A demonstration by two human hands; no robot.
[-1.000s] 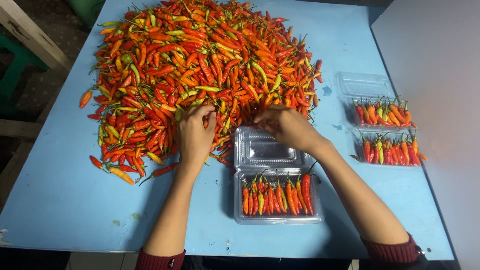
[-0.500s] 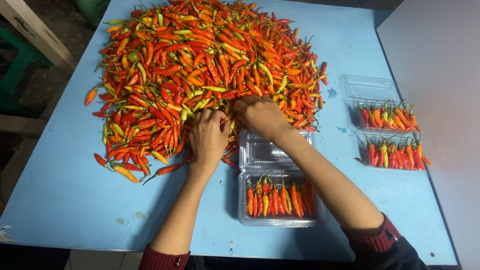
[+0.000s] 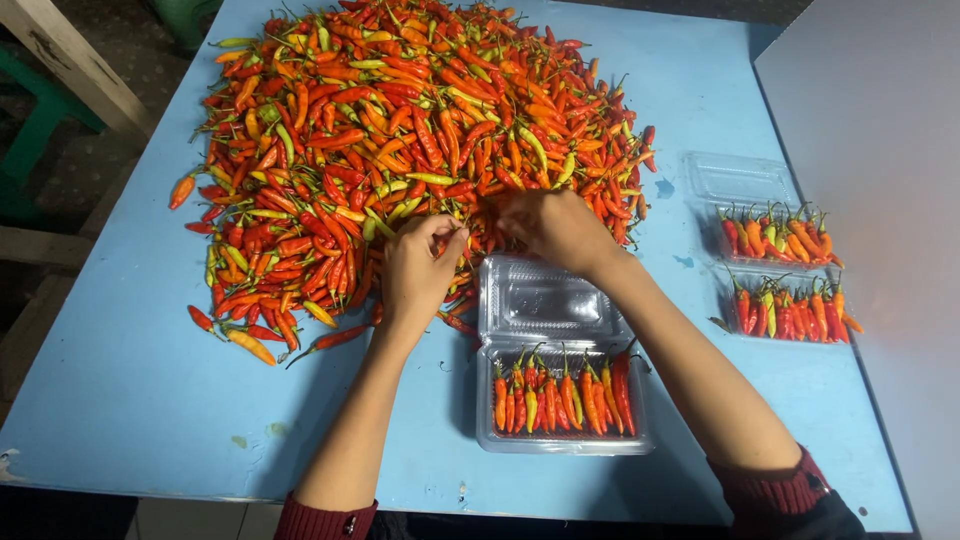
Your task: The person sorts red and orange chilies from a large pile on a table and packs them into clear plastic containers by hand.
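both grips work at the near edge of the chilli pile (image 3: 400, 140): the left hand (image 3: 418, 268) pinches its fingertips on a chilli or two there, while the right hand (image 3: 556, 226) curls into the heap, and i cannot tell what it grasps. just below them on the blue table (image 3: 120, 400), an open clear clamshell tray (image 3: 560, 385) holds a neat row of chillies, lid flat behind. two filled trays (image 3: 785, 270) sit well apart at right. loose pods by the wrists could likely get swept off the pile, or a forearm may nudge the tray askew.
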